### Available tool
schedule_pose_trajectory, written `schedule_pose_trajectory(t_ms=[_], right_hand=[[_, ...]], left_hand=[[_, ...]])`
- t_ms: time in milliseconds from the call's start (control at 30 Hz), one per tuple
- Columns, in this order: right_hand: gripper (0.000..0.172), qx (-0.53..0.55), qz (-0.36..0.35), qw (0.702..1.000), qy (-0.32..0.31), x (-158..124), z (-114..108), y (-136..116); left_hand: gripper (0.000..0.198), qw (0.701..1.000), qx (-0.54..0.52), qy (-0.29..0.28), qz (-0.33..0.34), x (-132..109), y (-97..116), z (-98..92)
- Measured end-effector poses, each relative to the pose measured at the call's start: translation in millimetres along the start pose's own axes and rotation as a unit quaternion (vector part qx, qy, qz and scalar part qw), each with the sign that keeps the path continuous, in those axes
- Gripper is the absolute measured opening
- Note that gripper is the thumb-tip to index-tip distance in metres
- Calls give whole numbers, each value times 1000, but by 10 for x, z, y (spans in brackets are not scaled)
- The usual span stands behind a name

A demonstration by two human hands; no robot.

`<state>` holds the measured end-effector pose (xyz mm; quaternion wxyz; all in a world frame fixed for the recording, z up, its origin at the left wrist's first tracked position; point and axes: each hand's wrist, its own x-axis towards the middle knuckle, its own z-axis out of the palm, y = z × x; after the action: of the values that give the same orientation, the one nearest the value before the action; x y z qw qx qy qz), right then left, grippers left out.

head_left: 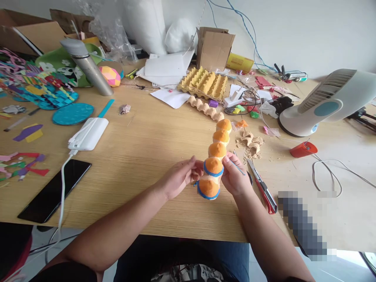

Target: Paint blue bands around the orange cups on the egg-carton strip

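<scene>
A strip of egg carton cups (217,150) is held up between my hands above the table. Its row of several domes is covered in orange, and blue bands ring the bases of the two domes closest to me. My right hand (236,176) grips the strip from the right side, and a thin blue strand (239,168) sticks out by its thumb. On the left side, my left hand (183,176) has its fingers curled against the strip near the second dome; a small blue end shows just below them. What those fingertips pinch is partly hidden.
A red utility knife (266,194) lies right of my right hand. Beyond the strip are carton scraps (251,141), a bare carton strip (205,108) and a yellow egg tray (204,84). A white fan (320,102), power bank (89,134) and phone (55,190) stand or lie around.
</scene>
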<state>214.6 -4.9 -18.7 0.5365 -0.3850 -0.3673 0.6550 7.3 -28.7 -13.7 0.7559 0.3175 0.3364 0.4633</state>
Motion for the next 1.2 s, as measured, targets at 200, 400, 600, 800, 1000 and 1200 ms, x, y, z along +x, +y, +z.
schedule_pose_trajectory(t_ms=[200, 400, 600, 800, 1000, 1200], right_hand=[[35, -86, -66, 993, 41, 105, -167, -91], [36, -62, -37, 996, 43, 114, -196, -71], [40, -79, -29, 996, 26, 117, -249, -47], [36, -23, -23, 999, -2, 150, -324, -19], [26, 29, -16, 999, -6, 206, -363, 6], [21, 47, -17, 999, 20, 228, -336, 48]], left_hand=[[32, 943, 304, 96, 94, 6, 126, -102], [35, 771, 622, -97, 97, -86, 170, -135], [11, 704, 698, -107, 79, 12, 137, -184], [16, 750, 643, -108, 109, 121, -4, -249], [15, 731, 671, 35, 120, 147, 141, -325], [18, 636, 767, 78, 44, 86, 214, -282]])
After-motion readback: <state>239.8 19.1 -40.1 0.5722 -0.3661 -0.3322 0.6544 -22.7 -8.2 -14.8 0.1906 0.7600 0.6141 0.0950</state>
